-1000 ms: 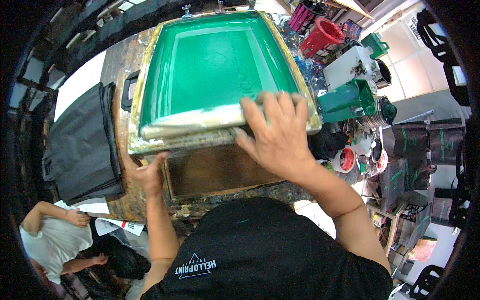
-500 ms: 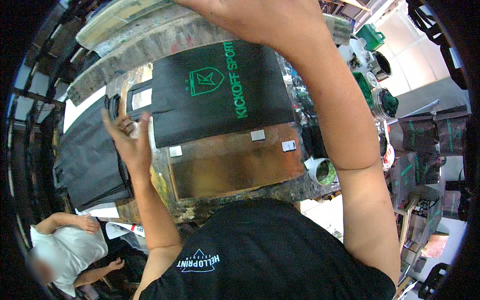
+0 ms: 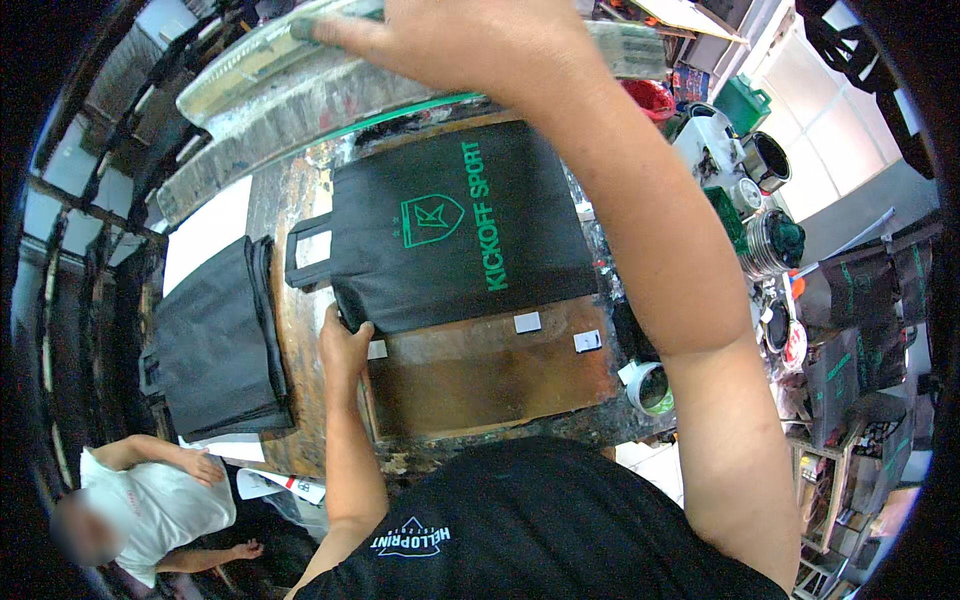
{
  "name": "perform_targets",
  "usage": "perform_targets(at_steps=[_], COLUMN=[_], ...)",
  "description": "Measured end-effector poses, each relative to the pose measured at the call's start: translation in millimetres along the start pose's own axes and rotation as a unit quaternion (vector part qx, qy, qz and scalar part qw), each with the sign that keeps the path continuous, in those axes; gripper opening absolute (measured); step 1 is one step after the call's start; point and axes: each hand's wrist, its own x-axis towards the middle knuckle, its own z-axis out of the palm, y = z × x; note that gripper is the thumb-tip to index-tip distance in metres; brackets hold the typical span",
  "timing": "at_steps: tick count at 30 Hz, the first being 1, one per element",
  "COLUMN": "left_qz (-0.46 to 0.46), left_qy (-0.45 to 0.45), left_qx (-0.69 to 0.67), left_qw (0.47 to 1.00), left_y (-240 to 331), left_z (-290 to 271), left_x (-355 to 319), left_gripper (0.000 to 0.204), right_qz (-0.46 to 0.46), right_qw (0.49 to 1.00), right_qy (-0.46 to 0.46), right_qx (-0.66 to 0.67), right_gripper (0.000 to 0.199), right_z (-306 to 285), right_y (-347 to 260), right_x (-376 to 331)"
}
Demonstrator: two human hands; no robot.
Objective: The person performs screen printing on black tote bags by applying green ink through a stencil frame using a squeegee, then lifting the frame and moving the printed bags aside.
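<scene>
A black fabric bag (image 3: 430,290) with a green printed crest and lettering lies on a brown board (image 3: 480,385), its handle toward the left. My left hand (image 3: 347,345) is closed on the bag's near left corner, thumb on top, with the corner slightly bent. Across the far side, my right hand (image 3: 470,45) is at a raised, ink-stained screen-printing frame (image 3: 250,135). Its thumb stretches along the frame's top, and its other fingers are hidden. Green ink lines the frame's lower edge. Small white tabs (image 3: 527,322) sit on the board beside the bag.
Left of the board is a stack of plain black bags (image 3: 210,340). Ink pots, including a white cup (image 3: 652,388) and a dark can (image 3: 765,160), line the right side. Printed bags (image 3: 850,300) hang far right. Another person (image 3: 165,500) is at lower left.
My left hand has gone from open fingers near the bag's handle to a hold on its near left corner. The whole view has shifted slightly. My right hand remains at the frame.
</scene>
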Motion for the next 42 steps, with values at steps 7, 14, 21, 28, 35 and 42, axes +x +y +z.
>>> perform_targets(at_steps=[7, 14, 21, 28, 35, 42], left_qz=[0.136, -0.003, -0.073, -0.042, 0.347, 0.168], left_qy=[0.090, 0.115, 0.331, 0.535, -0.022, 0.017], left_qx=[-0.338, -0.397, -0.328, -0.002, -0.039, -0.058], left_qw=[0.927, 0.911, 0.882, 0.843, 0.937, 0.984], left_y=[25, -36, -248, -129, 30, 17], left_z=[-58, -182, -257, -192, 33, 8], left_x=[31, -3, -51, -76, -115, -61], left_gripper=[0.041, 0.043, 0.058, 0.048, 0.033, 0.031], right_qz=[0.026, 0.024, 0.065, 0.032, -0.005, -0.007], right_qw=[0.998, 0.994, 0.997, 0.996, 0.993, 0.991], right_qy=[-0.046, -0.103, -0.037, 0.077, 0.115, 0.131], right_qx=[0.033, 0.037, 0.016, -0.019, -0.033, -0.020], right_gripper=[0.066, 0.066, 0.070, 0.066, 0.063, 0.055], right_z=[-20, -14, 0, 19, 33, 35], right_y=[-7, -13, -23, -14, 1, 3], right_x=[-10, -5, 1, -1, 3, -5])
